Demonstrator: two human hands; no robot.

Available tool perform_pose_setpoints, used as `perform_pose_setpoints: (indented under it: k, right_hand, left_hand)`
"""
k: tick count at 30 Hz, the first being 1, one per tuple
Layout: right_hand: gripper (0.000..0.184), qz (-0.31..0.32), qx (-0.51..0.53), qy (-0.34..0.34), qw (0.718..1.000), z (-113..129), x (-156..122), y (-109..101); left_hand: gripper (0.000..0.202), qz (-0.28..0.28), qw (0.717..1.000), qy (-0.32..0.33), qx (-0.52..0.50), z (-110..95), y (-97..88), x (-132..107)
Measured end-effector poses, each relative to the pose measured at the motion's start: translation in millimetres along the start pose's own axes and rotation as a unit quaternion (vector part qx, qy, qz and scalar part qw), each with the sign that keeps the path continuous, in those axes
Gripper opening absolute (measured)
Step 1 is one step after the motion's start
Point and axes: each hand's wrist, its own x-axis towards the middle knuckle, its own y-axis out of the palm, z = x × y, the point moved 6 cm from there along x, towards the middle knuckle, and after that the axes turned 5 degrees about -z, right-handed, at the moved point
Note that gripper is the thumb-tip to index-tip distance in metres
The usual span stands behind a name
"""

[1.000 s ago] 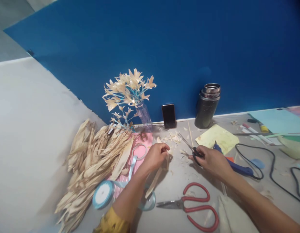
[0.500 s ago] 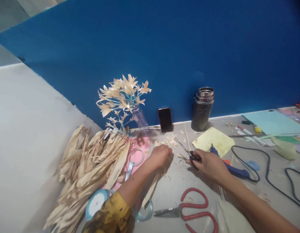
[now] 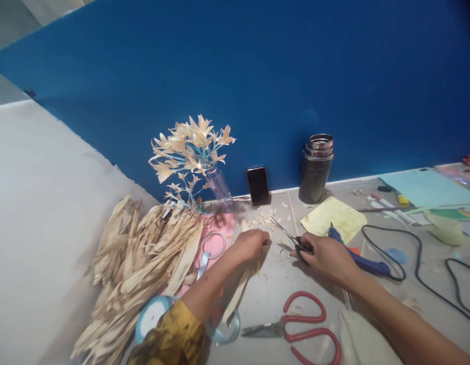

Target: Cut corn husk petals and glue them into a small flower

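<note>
My left hand (image 3: 253, 244) is closed just above the table, its fingertips pinched together. Whatever lies between those fingers is hidden from view. A pale strip of corn husk (image 3: 237, 296) runs out beneath the left wrist. In my right hand (image 3: 324, 256) are small scissors (image 3: 284, 230) with dark handles, their slim blades pointing up and left over scattered husk scraps (image 3: 263, 219). Larger red-handled scissors (image 3: 284, 329) lie nearer me. Left of my left hand, a metal ring (image 3: 213, 246) rests on pink paper (image 3: 228, 223).
A heap of dried corn husks (image 3: 144, 274), a ribbon spool (image 3: 151, 317) and husk flowers (image 3: 193, 144) in a clear vase (image 3: 219, 185) are on the left. A phone (image 3: 258, 186) and flask (image 3: 316, 170) stand by the blue wall. A corded glue gun (image 3: 366, 262) lies right beside yellow paper (image 3: 336, 219).
The view has shifted very slightly. Both hands stay almost in place, the scissors remaining in my right hand.
</note>
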Motion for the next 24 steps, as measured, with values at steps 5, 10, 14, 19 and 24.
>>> perform_pose_setpoints:
  k: [5,10,14,19,24]
  right_hand:
    - [0.026,0.007,-0.018,-0.011,1.0,3.2,-1.3,-1.3]
    - [0.023,0.014,-0.026,-0.017,0.999,5.0,-2.4,-1.5]
    - [0.023,0.014,-0.026,-0.015,0.999,4.7,-2.4,-2.2]
    - [0.021,0.015,-0.023,-0.012,1.0,3.4,-2.2,-1.9]
    - [0.024,-0.011,0.033,0.015,0.999,-0.7,-0.2,-5.4]
  left_hand:
    - [0.007,0.001,1.0,-0.017,-0.011,1.3,-1.6,-1.4]
    - [0.008,-0.008,0.999,-0.019,-0.029,-2.3,-4.6,-8.0]
    - [0.012,-0.009,0.998,-0.017,-0.055,-5.9,-5.2,-10.8]
    - [0.017,-0.032,0.992,-0.029,-0.122,-0.8,-12.4,-9.3]
    - [0.01,-0.09,0.977,-0.051,-0.185,14.3,-28.0,7.9]
